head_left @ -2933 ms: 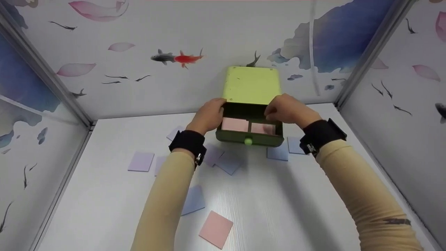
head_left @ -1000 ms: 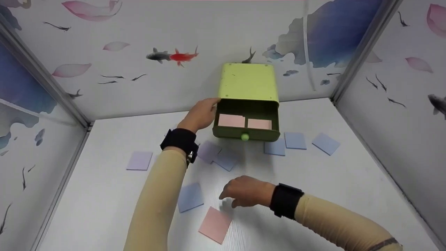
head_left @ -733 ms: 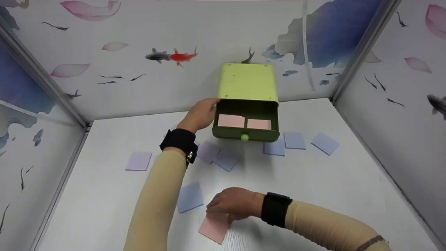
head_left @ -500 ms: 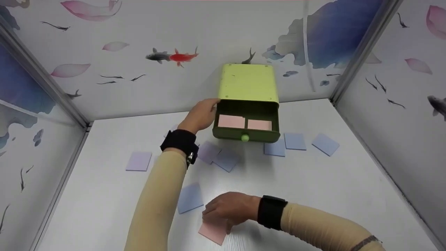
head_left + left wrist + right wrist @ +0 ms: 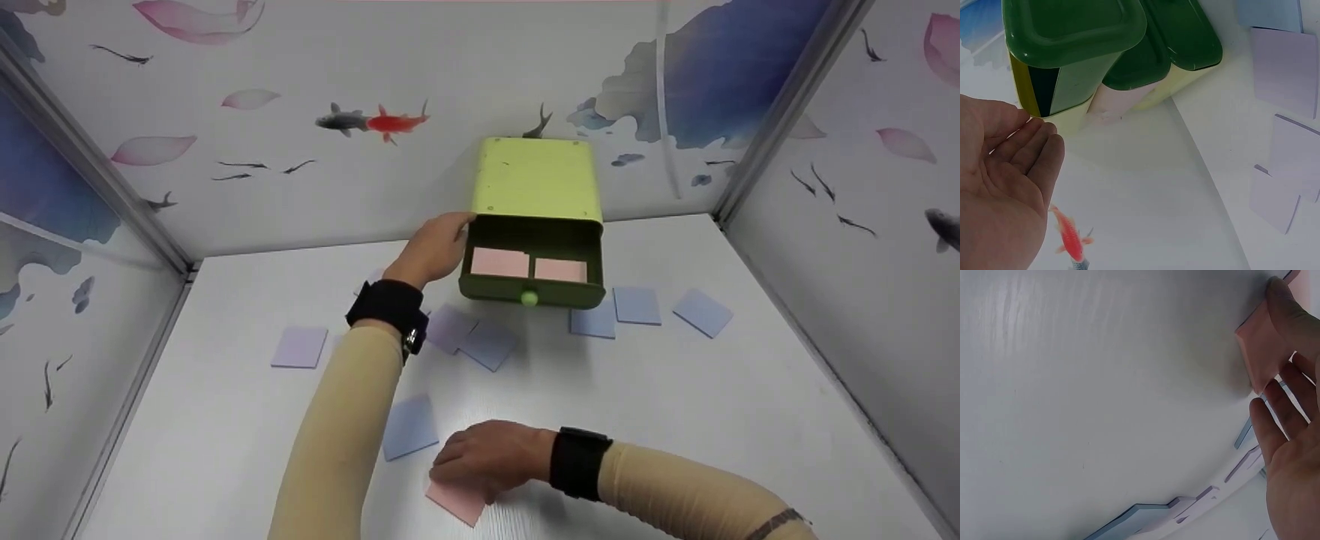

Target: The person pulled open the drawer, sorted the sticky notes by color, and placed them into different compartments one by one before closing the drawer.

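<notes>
Leftmost on the desk [image 5: 225,457] lies a lilac card [image 5: 299,347]; next, the left hand [image 5: 433,245], grip loose, touches the drawer cabinet's [image 5: 537,176] left edge. Nearer, the right hand [image 5: 491,454] grips a pink card [image 5: 456,503] at the desk; blue cards [image 5: 637,306] lie rightmost.

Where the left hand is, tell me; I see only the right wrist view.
Observer: In the head view, the left hand touches the left side of the yellow-green drawer box.
Operator: I have the right hand gripping a pink square tile. Report more pink.
Observer: Pink pieces show side by side inside the open dark green drawer.
Operator: Describe its handle.
Observer: A round, light green knob on the drawer front.
</notes>
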`<state>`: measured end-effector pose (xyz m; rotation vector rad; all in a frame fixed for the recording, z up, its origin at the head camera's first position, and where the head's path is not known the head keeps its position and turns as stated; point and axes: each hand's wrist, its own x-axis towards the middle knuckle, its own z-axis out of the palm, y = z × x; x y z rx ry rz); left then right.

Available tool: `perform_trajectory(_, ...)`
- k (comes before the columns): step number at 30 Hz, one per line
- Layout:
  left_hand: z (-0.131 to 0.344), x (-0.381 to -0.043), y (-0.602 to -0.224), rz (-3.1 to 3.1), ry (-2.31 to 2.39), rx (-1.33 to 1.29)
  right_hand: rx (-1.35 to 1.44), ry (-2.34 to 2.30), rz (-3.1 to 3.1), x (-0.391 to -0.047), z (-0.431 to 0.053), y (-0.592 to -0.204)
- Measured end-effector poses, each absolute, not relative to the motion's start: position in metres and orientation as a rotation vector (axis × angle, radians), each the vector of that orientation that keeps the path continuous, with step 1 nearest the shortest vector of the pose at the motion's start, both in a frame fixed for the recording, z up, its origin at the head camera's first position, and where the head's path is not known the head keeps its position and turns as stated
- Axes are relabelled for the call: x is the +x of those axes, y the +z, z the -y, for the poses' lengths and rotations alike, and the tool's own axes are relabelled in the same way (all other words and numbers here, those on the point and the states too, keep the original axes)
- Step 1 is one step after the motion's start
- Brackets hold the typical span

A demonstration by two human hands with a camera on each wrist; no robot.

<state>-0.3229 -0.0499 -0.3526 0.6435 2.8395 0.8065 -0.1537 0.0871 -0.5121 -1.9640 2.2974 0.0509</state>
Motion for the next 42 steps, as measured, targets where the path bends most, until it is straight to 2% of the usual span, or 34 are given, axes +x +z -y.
perform_trajectory(19,0.050,-0.325,-0.353,-2.829,0.803,0.664,-1.775,0.197,-2.359,-0.164,-0.088,-0.514)
perform_trajectory(42,0.049,-0.325,-0.354,-2.844,0.802,0.639,-1.421,-0.092,-2.383,-0.181,-0.100,-0.502)
